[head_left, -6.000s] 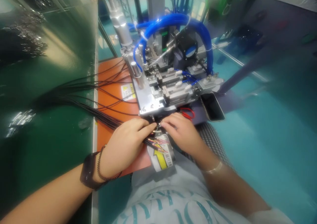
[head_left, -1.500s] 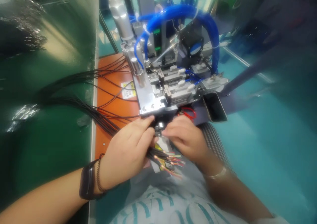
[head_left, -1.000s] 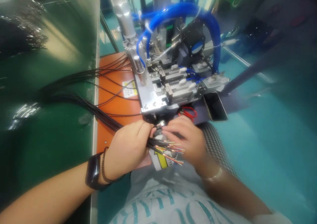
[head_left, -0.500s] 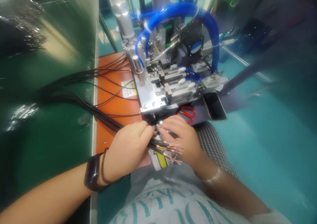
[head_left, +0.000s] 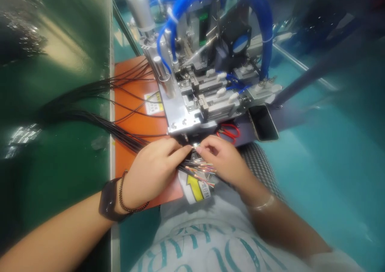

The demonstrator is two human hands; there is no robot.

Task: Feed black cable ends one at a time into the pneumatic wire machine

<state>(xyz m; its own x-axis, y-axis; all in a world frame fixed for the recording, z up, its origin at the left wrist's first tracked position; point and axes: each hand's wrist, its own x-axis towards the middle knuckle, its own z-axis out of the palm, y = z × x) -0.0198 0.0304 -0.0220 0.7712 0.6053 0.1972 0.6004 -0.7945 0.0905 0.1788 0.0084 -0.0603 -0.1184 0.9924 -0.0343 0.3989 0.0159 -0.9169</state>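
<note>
Black cables [head_left: 128,140] run from the left across an orange board [head_left: 126,117] and pass under my left hand [head_left: 156,170]. Their stripped ends show thin coloured wires [head_left: 201,168], fanned out below my fingers. My left hand is closed over the cables, its thumb and index finger pinching at the front edge of the machine. My right hand [head_left: 227,158] meets it there, thumb and forefinger closed on a fine wire end [head_left: 195,147]. The fingers hide most of that wire.
A metal machine [head_left: 210,99] with blue hoses [head_left: 267,35] stands just beyond my hands. Red-handled scissors [head_left: 228,132] and a phone [head_left: 263,122] lie to the right. A label with a yellow arrow [head_left: 195,187] sits at the board's front edge.
My fingertips have moved slightly up, closer to the machine's front edge, and my left thumb now points out straighter. The camera view has shifted a little; the loose wire ends sit slightly further left.
</note>
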